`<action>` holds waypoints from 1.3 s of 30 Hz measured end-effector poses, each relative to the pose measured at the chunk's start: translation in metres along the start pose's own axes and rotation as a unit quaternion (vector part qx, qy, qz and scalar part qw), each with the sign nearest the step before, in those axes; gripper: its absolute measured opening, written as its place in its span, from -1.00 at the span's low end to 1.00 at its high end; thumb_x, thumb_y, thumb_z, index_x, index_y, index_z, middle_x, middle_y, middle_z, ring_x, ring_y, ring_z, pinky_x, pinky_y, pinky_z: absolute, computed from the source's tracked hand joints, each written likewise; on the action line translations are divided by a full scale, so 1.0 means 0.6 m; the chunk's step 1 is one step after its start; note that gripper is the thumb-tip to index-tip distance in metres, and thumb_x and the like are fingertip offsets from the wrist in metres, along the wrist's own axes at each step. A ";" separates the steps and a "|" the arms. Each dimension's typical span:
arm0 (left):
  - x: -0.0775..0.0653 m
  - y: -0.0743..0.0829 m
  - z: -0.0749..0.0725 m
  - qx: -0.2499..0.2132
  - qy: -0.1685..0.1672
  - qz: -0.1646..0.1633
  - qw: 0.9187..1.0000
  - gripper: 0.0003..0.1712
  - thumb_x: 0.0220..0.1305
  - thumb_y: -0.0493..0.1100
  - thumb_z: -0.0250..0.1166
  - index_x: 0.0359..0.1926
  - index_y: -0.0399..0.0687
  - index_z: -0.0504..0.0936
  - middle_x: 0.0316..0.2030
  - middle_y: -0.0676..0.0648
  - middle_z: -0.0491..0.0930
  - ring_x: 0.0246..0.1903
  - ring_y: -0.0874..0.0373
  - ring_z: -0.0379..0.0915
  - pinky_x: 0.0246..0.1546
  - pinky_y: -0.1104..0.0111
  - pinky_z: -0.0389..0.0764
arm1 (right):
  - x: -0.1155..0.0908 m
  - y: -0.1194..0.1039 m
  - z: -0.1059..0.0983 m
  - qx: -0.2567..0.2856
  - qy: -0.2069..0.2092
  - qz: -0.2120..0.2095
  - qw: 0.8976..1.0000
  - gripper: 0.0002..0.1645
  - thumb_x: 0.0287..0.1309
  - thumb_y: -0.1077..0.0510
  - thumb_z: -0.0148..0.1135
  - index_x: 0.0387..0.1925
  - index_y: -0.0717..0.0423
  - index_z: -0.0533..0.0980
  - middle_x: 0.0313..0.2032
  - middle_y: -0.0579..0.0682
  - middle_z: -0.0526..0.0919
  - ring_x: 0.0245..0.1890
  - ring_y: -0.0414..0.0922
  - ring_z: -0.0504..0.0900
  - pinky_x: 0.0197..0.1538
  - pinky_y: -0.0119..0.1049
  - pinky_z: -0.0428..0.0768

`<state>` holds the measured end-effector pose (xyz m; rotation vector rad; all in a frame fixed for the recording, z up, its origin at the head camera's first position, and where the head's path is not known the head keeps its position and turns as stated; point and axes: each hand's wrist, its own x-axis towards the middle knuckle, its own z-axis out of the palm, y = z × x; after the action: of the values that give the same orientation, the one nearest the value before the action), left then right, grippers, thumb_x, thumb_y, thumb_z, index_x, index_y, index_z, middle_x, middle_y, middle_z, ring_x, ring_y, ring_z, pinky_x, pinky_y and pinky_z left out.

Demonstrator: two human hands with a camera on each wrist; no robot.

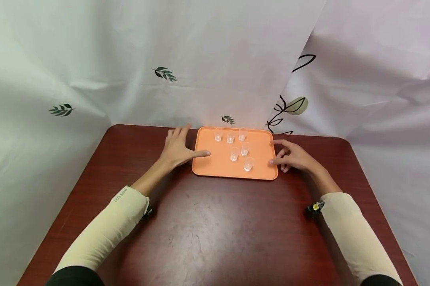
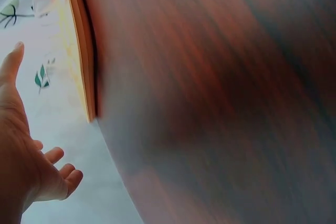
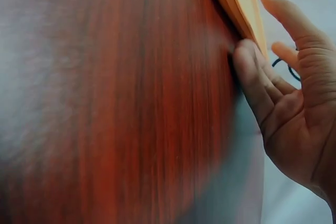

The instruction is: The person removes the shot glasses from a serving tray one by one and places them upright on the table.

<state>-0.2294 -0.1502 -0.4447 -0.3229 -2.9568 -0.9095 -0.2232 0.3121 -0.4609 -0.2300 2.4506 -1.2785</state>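
An orange tray (image 1: 215,165) lies on the table near its far edge, carrying several small clear cups (image 1: 234,154). At the tray's left side is my left hand (image 1: 177,151), fingers spread and thumb reaching over the rim. The left wrist view has this hand (image 2: 23,145) apart from the tray edge (image 2: 81,51). My right hand (image 1: 293,155) is at the right rim, thumb and index finger extended over it. In the right wrist view, lower fingers (image 3: 249,64) of that hand meet the tray's side, while its thumb stays raised above.
The dark red wooden table (image 1: 207,230) stretches toward me in front of the tray. Behind it hangs a white curtain (image 1: 215,59) with leaf prints, close to the tray's far rim. More white cloth (image 1: 393,167) hangs along the right side.
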 end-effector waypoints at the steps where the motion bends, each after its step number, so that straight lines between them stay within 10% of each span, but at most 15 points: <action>1: 0.000 0.004 0.004 -0.001 0.003 0.004 1.000 0.58 -0.12 0.65 0.66 0.78 0.03 0.23 0.64 -0.26 0.35 0.46 -0.36 0.23 0.53 -0.35 0.36 | 0.003 0.002 0.000 0.006 -0.008 0.000 1.000 0.14 0.20 0.03 0.77 0.70 -0.04 0.35 -0.29 0.05 0.81 -0.59 -0.06 0.75 -0.42 -0.12 0.85; 26: -0.007 0.088 0.090 -0.118 -0.020 0.064 0.991 0.20 -0.05 0.27 0.84 0.57 0.01 0.54 0.44 -0.15 0.48 0.35 -0.15 0.38 0.35 -0.13 0.64 | 0.039 0.013 0.001 0.044 -0.065 0.023 0.997 0.36 0.04 0.27 0.82 0.76 -0.04 0.23 -0.54 -0.03 0.65 -0.65 -0.20 0.70 -0.48 -0.32 0.77; 39: 0.001 0.127 0.141 -0.278 -0.042 0.006 0.960 -0.13 0.10 -0.14 0.79 0.42 -0.17 0.66 0.25 -0.20 0.70 0.20 -0.16 0.70 0.31 0.02 0.78 | 0.040 0.015 -0.001 0.057 -0.071 0.023 0.996 0.34 0.04 0.31 0.80 0.75 -0.02 0.25 -0.56 -0.02 0.62 -0.67 -0.20 0.65 -0.48 -0.32 0.76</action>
<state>-0.2115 -0.0414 -0.4726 -0.3968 -2.7003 -1.7555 -0.2457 0.3103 -0.4736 -0.2260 2.2435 -1.3291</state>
